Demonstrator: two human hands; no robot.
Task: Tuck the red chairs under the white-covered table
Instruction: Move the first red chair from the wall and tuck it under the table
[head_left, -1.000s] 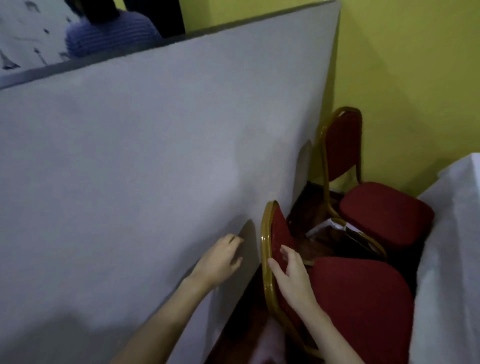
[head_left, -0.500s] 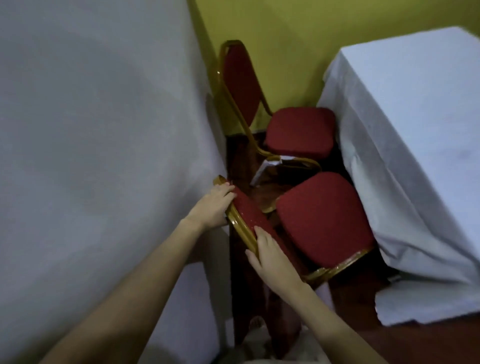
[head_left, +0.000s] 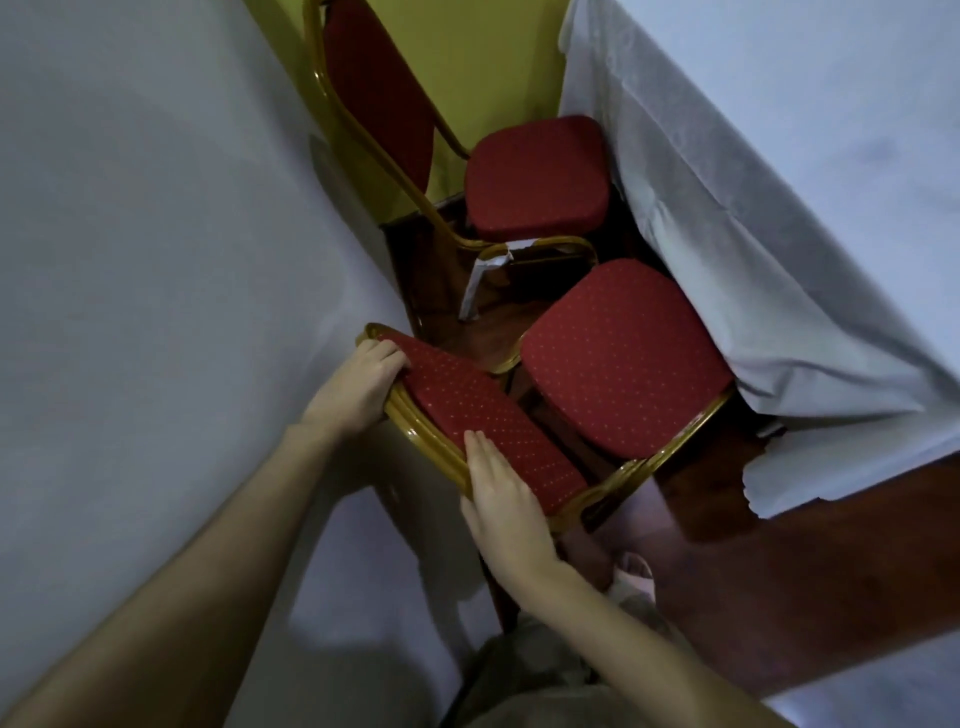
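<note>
Two red chairs with gold frames stand in a narrow gap beside the white-covered table (head_left: 810, 171) on the right. The near red chair (head_left: 618, 353) has its seat edge just under the hanging cloth. My left hand (head_left: 358, 387) grips the top of its backrest at the far end. My right hand (head_left: 501, 504) holds the backrest's gold frame at the near end, fingers laid over the red padding. The far red chair (head_left: 535, 176) stands behind it by the yellow wall, its seat against the cloth.
A large white-covered surface (head_left: 156, 234) fills the left side, close against the chair backs. A crumpled paper strip (head_left: 478, 280) hangs between the chairs. Dark wooden floor (head_left: 831, 582) shows at lower right. My foot (head_left: 631, 569) is just below the near chair.
My view has tilted down and right, showing more of the table. My left hand moved from the white surface onto the backrest top and both hands now hold the near chair.
</note>
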